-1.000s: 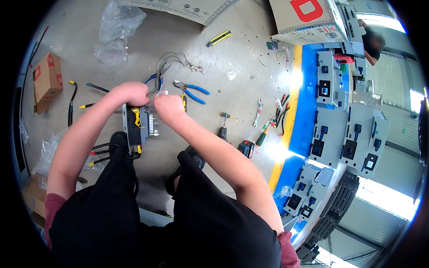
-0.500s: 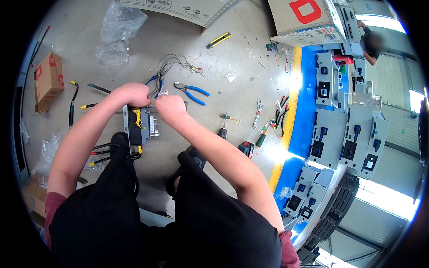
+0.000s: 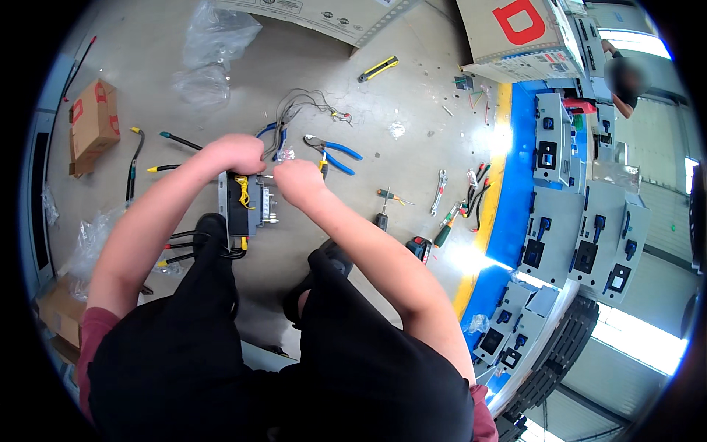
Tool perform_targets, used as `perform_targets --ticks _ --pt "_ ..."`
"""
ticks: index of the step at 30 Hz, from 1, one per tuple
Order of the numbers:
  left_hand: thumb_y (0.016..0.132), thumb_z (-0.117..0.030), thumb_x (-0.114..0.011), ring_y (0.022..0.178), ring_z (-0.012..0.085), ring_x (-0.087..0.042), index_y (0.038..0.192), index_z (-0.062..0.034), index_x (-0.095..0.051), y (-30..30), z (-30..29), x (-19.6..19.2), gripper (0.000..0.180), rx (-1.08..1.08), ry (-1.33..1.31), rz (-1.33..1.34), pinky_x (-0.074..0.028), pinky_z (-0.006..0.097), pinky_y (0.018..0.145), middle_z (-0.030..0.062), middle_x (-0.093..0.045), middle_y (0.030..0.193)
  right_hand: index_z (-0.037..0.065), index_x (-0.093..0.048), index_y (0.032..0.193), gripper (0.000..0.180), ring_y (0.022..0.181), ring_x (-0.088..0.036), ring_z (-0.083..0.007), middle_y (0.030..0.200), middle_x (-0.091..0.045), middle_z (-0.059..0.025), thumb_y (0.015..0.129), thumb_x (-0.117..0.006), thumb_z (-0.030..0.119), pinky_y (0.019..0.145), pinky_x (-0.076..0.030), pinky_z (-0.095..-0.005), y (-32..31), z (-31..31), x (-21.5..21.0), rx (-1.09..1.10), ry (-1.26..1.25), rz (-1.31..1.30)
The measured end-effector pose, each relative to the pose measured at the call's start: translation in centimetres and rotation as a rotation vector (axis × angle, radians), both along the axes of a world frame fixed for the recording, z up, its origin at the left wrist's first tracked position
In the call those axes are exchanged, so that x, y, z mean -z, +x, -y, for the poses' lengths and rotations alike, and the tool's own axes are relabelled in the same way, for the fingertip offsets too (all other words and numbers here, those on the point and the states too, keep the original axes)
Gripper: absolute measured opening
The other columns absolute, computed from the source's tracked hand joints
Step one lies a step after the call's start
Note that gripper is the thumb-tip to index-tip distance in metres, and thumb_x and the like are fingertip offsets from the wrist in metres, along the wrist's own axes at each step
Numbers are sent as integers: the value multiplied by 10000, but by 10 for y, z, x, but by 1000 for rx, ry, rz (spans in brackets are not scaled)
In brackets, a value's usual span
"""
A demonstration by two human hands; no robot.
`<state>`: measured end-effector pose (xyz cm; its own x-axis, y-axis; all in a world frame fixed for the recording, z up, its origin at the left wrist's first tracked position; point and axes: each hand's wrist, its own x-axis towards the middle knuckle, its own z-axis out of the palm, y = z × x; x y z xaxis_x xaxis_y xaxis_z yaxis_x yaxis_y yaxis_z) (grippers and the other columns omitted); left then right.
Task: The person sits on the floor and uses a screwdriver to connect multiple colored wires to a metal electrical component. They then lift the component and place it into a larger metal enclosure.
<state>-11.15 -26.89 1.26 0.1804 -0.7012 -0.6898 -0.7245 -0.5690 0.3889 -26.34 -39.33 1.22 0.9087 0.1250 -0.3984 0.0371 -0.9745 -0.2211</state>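
Observation:
A grey and black electrical unit [image 3: 247,202] with yellow wires lies on the concrete floor between my knees. My left hand [image 3: 234,153] rests closed over its far end, where a bundle of thin grey wires [image 3: 298,107] comes out. My right hand [image 3: 296,181] is closed at the unit's right side, pinching something small that I cannot make out. Black cables with yellow and red tips [image 3: 180,247] trail from the unit's near end to the left.
Blue-handled pliers [image 3: 335,152] lie just beyond my right hand. Screwdrivers [image 3: 390,197], a wrench [image 3: 440,181] and a yellow utility knife [image 3: 378,68] are scattered to the right. Cardboard boxes [image 3: 94,121], plastic bags [image 3: 210,51] and grey cabinets [image 3: 589,221] ring the floor.

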Motion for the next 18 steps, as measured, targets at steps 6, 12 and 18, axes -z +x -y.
perform_targets --ticks 6,12,18 --pt "864 -332 -616 845 379 -716 882 -41 -782 0 3 -4 335 -10 12 -28 -565 488 758 195 -749 898 43 -728 932 125 854 -770 -308 906 -766 -146 816 -689 67 695 -613 -411 -5 1 5 33 -62 140" --pt "878 -352 -605 826 375 -715 892 -50 -787 2 0 4 353 20 -20 -28 -564 493 752 191 -747 880 51 -751 914 111 855 -774 -303 906 -769 -145 839 -671 68 694 -616 -414 -3 -9 5 83 -65 11" --pt "904 -396 -590 760 385 -696 839 -42 -775 3 3 5 404 1 30 -28 -546 506 712 200 -726 812 58 -771 861 105 816 -777 -309 865 -764 -156 822 -674 65 675 -620 -423 -1 4 6 -4 -67 31"
